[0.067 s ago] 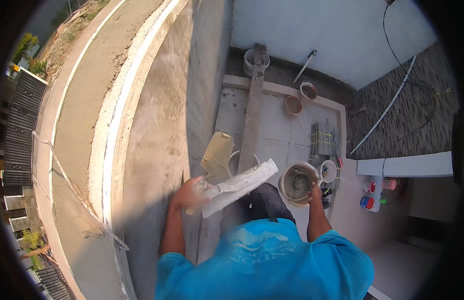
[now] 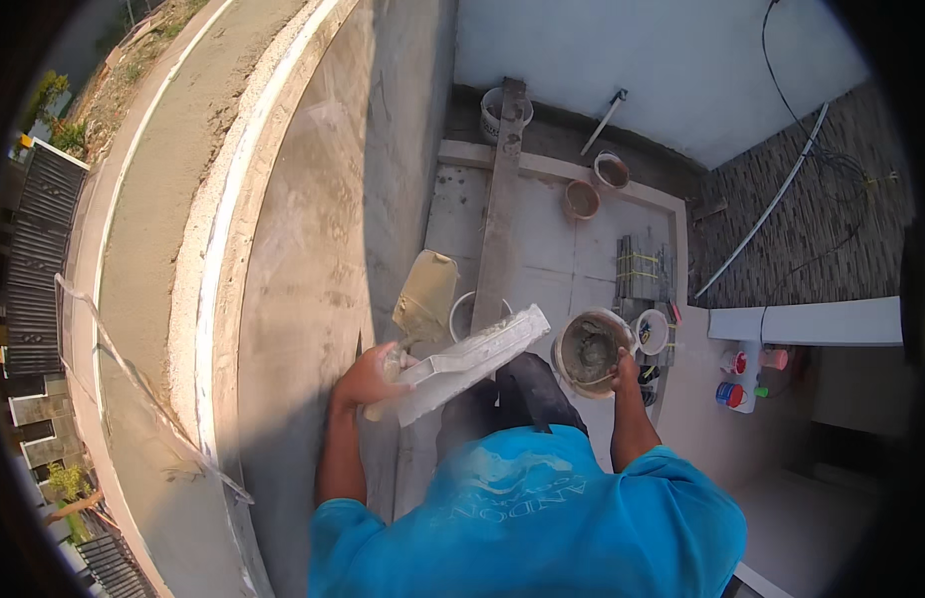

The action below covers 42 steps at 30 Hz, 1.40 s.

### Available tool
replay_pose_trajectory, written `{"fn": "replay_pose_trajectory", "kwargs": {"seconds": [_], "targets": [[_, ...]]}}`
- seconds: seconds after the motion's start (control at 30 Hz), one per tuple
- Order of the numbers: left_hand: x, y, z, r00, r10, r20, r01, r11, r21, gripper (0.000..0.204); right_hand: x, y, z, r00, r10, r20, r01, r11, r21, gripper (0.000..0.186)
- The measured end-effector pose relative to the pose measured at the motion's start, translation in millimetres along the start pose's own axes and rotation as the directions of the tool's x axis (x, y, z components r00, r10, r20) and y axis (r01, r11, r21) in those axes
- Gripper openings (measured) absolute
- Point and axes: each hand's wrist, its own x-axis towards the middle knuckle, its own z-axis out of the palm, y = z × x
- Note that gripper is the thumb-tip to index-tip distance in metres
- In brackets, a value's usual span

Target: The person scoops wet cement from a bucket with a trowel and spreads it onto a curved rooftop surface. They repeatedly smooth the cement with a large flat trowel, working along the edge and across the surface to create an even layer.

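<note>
My left hand [image 2: 371,377] grips tools at the left of my body: a long, pale, mortar-smeared float [image 2: 474,361], held tilted, and what appears to be a yellowish flat trowel [image 2: 424,294] beyond it; their handles are partly hidden by my fingers. Wrapped round the edge of a bucket [image 2: 572,369] is my right hand [image 2: 625,371]. Grey wet mortar [image 2: 594,341] is inside that bucket. Below the float a wooden plank [image 2: 499,234] runs away from me across the tiled floor, with another bucket [image 2: 462,311] partly hidden beside it.
A curved wall top [image 2: 158,249] with mortar and a pale rod [image 2: 143,379] is at left. Several buckets [image 2: 582,201] stand toward the back wall [image 2: 632,70]. Bundled grey strips [image 2: 637,269] lie at right, near a ledge [image 2: 801,321] and paint cans [image 2: 731,394]. Cables hang on the right.
The view has shifted slightly. The float, trowel and bucket sit a little higher in the picture, both hands still gripping as before.
</note>
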Motion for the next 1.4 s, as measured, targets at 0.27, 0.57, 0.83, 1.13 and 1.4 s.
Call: {"fn": "replay_pose_trajectory", "kwargs": {"seconds": [0.27, 0.57, 0.83, 1.13, 1.4], "targets": [[32.6, 41.5, -15.1, 0.997, -0.042, 0.068, 0.059, 0.96, -0.273, 0.056, -7.6, -86.2, 170.1, 0.976, -0.023, 0.215, 0.015, 0.999, 0.037, 0.047], [87.7, 32.2, -4.9, 0.942, -0.334, 0.021, 0.314, 0.86, -0.402, 0.045, 38.6, -88.1, 374.9, 0.967, 0.133, 0.217, -0.139, 0.99, 0.013, 0.037], [152.2, 28.0, -0.8, 0.851, -0.518, 0.086, 0.497, 0.74, -0.454, 0.059, 94.5, -86.5, 513.3, 0.934, 0.104, 0.342, -0.144, 0.985, 0.093, 0.037], [212.0, 50.1, -0.5, 0.835, -0.549, 0.029, 0.439, 0.633, -0.638, 0.05, 124.3, -64.8, 565.2, 0.91, 0.085, 0.406, -0.158, 0.976, 0.151, 0.032], [229.0, 44.8, 1.8, 0.862, -0.507, 0.007, 0.403, 0.676, -0.617, 0.062, 191.7, -58.9, 538.2, 0.913, 0.153, 0.379, 0.003, 0.925, -0.381, 0.035]]}}
